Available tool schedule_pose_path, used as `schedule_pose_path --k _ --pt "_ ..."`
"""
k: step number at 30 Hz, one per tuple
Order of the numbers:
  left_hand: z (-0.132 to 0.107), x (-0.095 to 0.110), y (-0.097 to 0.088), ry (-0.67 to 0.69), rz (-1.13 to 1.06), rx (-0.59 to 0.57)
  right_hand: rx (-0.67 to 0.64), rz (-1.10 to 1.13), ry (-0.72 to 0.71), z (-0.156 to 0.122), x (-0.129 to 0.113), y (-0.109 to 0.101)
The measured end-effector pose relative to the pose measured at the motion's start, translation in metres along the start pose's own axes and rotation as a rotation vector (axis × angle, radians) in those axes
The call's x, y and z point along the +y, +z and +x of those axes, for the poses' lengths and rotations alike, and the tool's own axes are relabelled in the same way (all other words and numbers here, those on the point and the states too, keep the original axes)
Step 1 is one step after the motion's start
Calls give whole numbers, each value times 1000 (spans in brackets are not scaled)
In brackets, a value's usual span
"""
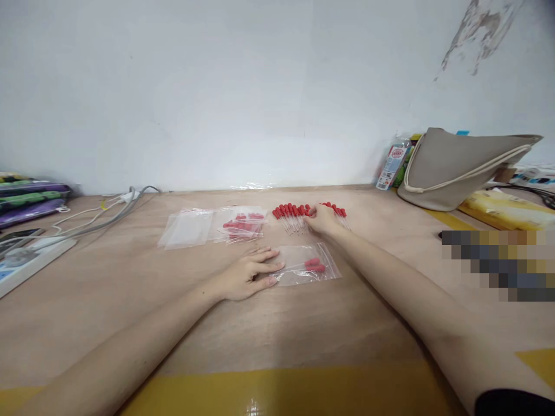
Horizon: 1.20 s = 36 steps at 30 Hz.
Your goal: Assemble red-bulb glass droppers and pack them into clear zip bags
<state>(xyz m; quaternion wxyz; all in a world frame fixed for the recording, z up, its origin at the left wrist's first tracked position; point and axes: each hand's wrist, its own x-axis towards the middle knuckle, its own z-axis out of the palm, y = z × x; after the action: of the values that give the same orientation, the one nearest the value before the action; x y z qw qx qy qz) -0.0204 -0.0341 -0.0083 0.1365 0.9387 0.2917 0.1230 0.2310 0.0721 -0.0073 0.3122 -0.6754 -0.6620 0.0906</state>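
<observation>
My left hand (pixel 249 274) lies with fingers spread on the left end of a clear zip bag (pixel 295 277). Inside that bag are two droppers (pixel 313 265) with red rubber bulbs, their bulbs towards the zip at the right. Behind the bag is a row of several loose red-bulbed droppers (pixel 288 211), thin clear stems pointing towards me. My right hand (pixel 324 219) is over the middle of this row, its fingers curled and pinched at a dropper's bulb; the hand hides part of the row.
Flat clear bags (pixel 187 228) lie at the left, beside a pile of bags with red-bulbed droppers in them (pixel 243 225). A power strip (pixel 43 263) with cables is at far left. At the right stand a bottle (pixel 392 164) and a grey bag (pixel 463 164), near a yellow pack (pixel 507 209).
</observation>
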Motion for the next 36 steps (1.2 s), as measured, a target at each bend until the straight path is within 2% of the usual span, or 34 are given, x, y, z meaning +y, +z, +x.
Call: schedule_pose_path --k 6,11,13,15,16,18,21,25,31,36 --pt "0 1 1 1 1 9 -56 -50 44 17 -13 19" --pt "0 2 0 0 4 9 -38 -30 54 13 -20 13" --pt "-1 2 0 -3 12 5 14 62 35 4 -17 6" --pt "-1 3 -1 -1 16 4 76 283 29 -10 -7 -2" --pt "-1 3 -1 2 15 6 100 428 49 -19 0 -7" --pt "-1 3 -1 9 7 16 63 708 125 -40 19 -14" --pt "-1 2 0 7 -9 28 77 917 235 -70 45 -26" --pt "-1 1 1 -6 -2 20 105 994 287 -86 58 -37" --pt "-2 2 1 -9 6 17 115 997 289 -87 40 -35" --pt "-2 2 0 -21 -1 11 105 1105 285 -92 36 -30"
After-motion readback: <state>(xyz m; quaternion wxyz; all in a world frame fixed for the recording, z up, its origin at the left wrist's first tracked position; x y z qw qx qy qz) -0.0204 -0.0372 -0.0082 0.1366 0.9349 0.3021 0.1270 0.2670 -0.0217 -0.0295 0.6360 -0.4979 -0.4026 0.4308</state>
